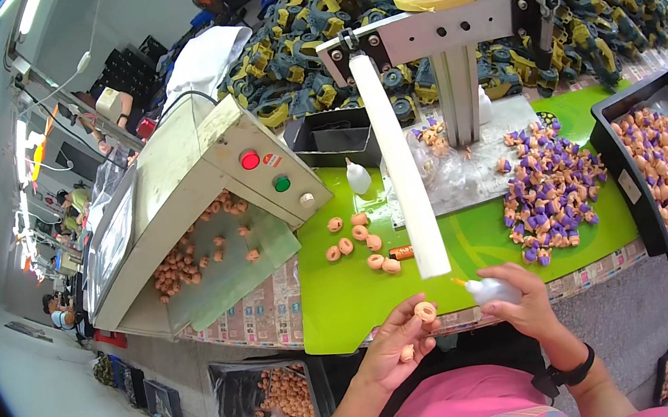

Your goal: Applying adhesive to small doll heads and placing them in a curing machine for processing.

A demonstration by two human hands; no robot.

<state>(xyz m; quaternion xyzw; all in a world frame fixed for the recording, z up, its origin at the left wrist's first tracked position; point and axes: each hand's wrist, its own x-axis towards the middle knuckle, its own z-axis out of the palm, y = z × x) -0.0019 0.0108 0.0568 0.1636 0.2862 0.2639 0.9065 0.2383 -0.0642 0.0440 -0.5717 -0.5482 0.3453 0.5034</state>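
Observation:
My left hand (389, 354) is closed around two small peach plastic pieces. One ring-like piece (425, 311) is pinched at the fingertips, its hollow end facing up. The second piece (407, 353) sits lower, against the fingers. A white squeeze bottle (495, 291) with a thin yellow nozzle lies tilted in my right hand (533, 310). Its nozzle points left toward the pinched piece, a short gap apart. Several similar hollow pieces (346, 245) rest on the green mat (336, 312) beyond my left hand, beside an orange tube-shaped item (401, 253).
A metal press stand (454, 87) with a white bar (402, 172) rises ahead. Left stands a beige machine (198, 164) with peach pieces inside. Purple-and-peach parts (551, 189) are heaped right, beside a filled black tray (640, 202). Behind lies a pile of yellow-and-dark toy vehicles (286, 60).

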